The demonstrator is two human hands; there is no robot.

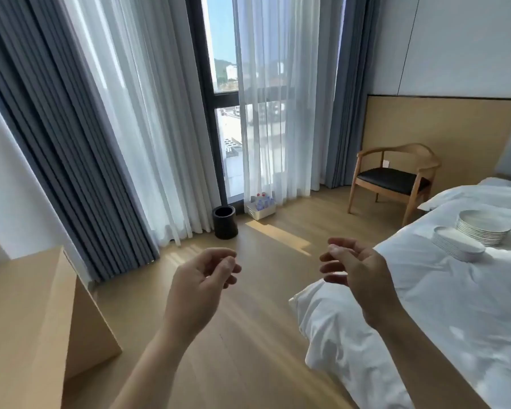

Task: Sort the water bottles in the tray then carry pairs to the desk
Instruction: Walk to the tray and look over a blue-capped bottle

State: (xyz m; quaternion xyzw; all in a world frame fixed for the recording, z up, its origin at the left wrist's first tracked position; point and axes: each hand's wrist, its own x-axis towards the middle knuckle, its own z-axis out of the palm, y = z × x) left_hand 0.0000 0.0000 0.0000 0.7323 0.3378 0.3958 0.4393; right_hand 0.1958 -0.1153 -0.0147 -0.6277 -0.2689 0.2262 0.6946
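Observation:
A white tray (263,213) sits on the wooden floor by the window, far ahead of me, at the foot of the sheer curtain. Several clear water bottles (261,202) with red caps stand in it. The light wooden desk (21,302) is at my near left. My left hand (199,290) and my right hand (356,276) are raised in front of me, palms turned inward, fingers loosely curled and apart, with nothing in either. Both hands are well short of the tray.
A black round bin (225,222) stands on the floor just left of the tray. A wooden chair (393,180) with a dark seat is at the back right. A bed (443,314) with white bedding and two stacks of white plates (472,234) fills the right side.

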